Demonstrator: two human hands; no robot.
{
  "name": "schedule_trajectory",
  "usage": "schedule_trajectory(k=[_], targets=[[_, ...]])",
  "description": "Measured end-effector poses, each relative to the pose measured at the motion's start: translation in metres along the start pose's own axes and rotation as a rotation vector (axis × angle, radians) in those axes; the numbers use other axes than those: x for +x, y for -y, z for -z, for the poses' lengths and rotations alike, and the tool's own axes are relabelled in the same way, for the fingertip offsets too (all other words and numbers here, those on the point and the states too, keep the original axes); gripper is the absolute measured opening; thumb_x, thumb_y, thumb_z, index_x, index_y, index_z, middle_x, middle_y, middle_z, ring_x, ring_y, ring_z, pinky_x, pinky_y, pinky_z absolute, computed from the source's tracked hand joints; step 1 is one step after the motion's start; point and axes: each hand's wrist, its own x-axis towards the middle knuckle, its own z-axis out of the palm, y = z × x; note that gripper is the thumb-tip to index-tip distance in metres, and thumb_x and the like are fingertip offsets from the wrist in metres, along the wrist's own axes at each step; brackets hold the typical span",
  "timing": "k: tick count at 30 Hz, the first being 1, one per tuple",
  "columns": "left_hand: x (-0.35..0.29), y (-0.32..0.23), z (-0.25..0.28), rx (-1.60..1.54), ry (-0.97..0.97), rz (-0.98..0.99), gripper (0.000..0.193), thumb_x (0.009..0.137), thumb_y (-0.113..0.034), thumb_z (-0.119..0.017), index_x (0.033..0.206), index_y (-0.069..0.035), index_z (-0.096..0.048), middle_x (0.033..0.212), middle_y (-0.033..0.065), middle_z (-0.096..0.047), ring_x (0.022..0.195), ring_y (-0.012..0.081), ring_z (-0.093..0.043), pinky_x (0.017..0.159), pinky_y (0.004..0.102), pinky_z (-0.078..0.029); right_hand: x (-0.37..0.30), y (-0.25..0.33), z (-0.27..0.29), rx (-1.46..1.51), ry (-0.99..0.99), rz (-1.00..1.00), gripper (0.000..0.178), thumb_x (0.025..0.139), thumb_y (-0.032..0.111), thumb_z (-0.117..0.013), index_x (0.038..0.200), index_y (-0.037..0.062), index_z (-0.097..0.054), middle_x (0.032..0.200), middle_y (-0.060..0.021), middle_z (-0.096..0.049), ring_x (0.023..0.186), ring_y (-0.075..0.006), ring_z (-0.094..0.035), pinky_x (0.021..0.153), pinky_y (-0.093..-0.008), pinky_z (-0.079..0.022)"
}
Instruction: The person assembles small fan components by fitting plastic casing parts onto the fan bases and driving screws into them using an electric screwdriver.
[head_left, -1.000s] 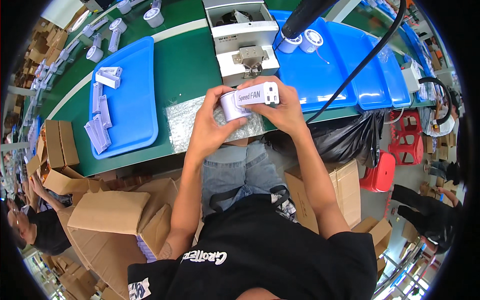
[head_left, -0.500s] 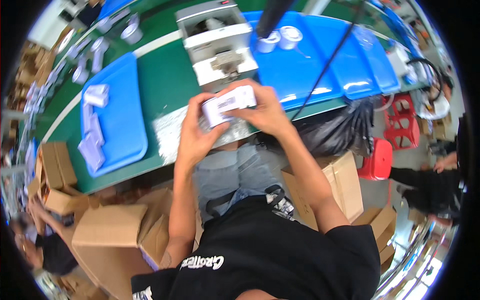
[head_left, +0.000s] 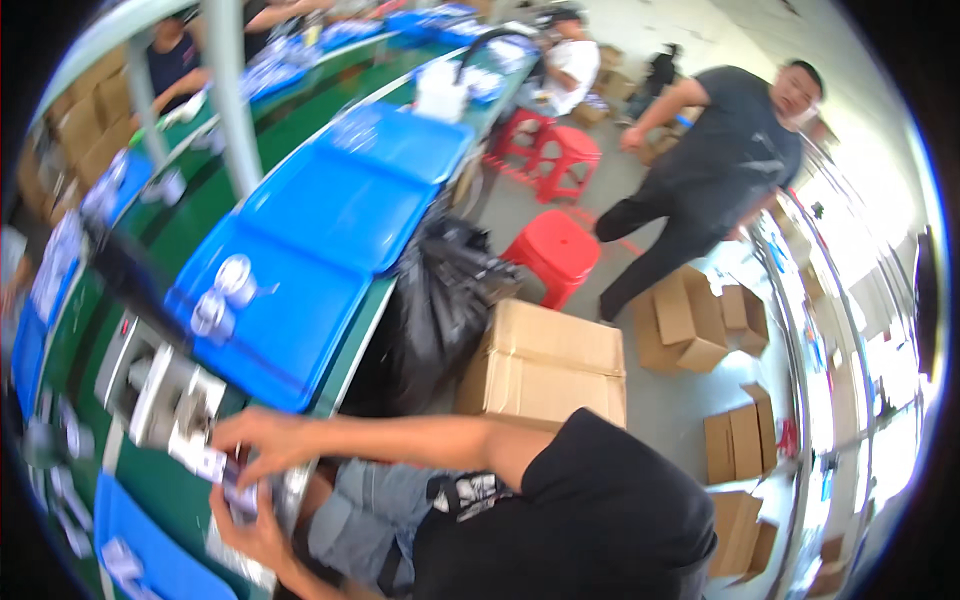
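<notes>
At the lower left, both hands are closed on a small white-and-lavender plastic part (head_left: 240,494). My left hand (head_left: 252,532) grips its near side. My right hand (head_left: 262,442) reaches across from the right, fingers curled at its upper end; blur hides the exact finger contact. Just beyond my right hand stands a small white-and-grey bench machine (head_left: 150,385) with a metal piece at its front. A silvery sheet (head_left: 235,550) lies on the green bench under my left hand.
Blue trays (head_left: 300,345) line the bench, one with two round white parts (head_left: 235,275). Another blue tray (head_left: 150,535) holds lavender pieces. Beside the bench are a black bag (head_left: 440,300), a cardboard box (head_left: 555,360) and red stools (head_left: 555,250). A person (head_left: 715,150) stands at the right.
The view has swung to the right, bringing the floor, boxes and a standing person into sight. Both hands still hold the part, which now appears at the lower left.
</notes>
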Motion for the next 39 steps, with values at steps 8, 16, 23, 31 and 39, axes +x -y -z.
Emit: schedule_trajectory(k=[8, 16, 23, 31, 39], targets=[[-0.005, -0.015, -0.012, -0.018, 0.045, -0.070, 0.058, 0.086, -0.002, -0.080, 0.139, 0.006, -0.058, 0.129, 0.0191, -0.065, 0.120, 0.0344, -0.062, 0.111, 0.0446, -0.044, -0.015, 0.027, -0.001, -0.236, -0.071, -0.048, 0.036, 0.081, 0.016, -0.072, 0.113, 0.0012, -0.063, 0.097, -0.0170, -0.066, 0.090, -0.0375, -0.069, 0.073, -0.0449, -0.053], [-0.009, -0.026, -0.010, 0.055, -0.090, 0.028, 0.056, 0.081, -0.011, -0.087, 0.131, 0.002, -0.066, 0.120, 0.0161, -0.071, 0.110, 0.0281, -0.069, 0.098, 0.0398, -0.053, -0.020, 0.007, -0.041, -0.463, -0.236, -0.257, 0.025, 0.084, 0.023, -0.072, 0.100, 0.0038, -0.071, 0.087, -0.0202, -0.073, 0.078, -0.0440, -0.071, 0.069, -0.0507, -0.058], [0.008, -0.042, -0.009, 0.020, -0.100, 0.016, 0.054, 0.076, -0.003, -0.086, 0.127, -0.003, -0.068, 0.116, 0.0152, -0.071, 0.108, 0.0332, -0.070, 0.094, 0.0391, -0.054, -0.032, 0.042, -0.045, -0.342, -0.339, -0.148, 0.014, 0.091, 0.010, -0.074, 0.103, 0.0026, -0.071, 0.076, -0.0138, -0.069, 0.059, -0.0287, -0.068, 0.054, -0.0405, -0.053], [-0.007, -0.023, -0.007, -0.023, -0.079, 0.091, 0.053, 0.078, -0.004, -0.085, 0.128, -0.002, -0.067, 0.118, 0.0125, -0.071, 0.109, 0.0255, -0.068, 0.098, 0.0386, -0.054, -0.038, 0.032, -0.049, -0.599, -0.216, -0.039, 0.023, 0.089, 0.014, -0.075, 0.110, 0.0052, -0.071, 0.087, -0.0171, -0.073, 0.072, -0.0401, -0.071, 0.060, -0.0463, -0.056], [-0.006, -0.031, -0.010, -0.048, -0.075, 0.030, 0.052, 0.085, -0.002, -0.080, 0.134, 0.003, -0.064, 0.122, 0.0134, -0.068, 0.113, 0.0250, -0.065, 0.103, 0.0369, -0.049, -0.031, 0.040, -0.063, -0.506, -0.273, -0.192, 0.022, 0.096, 0.017, -0.071, 0.112, 0.0028, -0.065, 0.068, -0.0162, -0.066, 0.061, -0.0411, -0.066, 0.055, -0.0514, -0.049]])
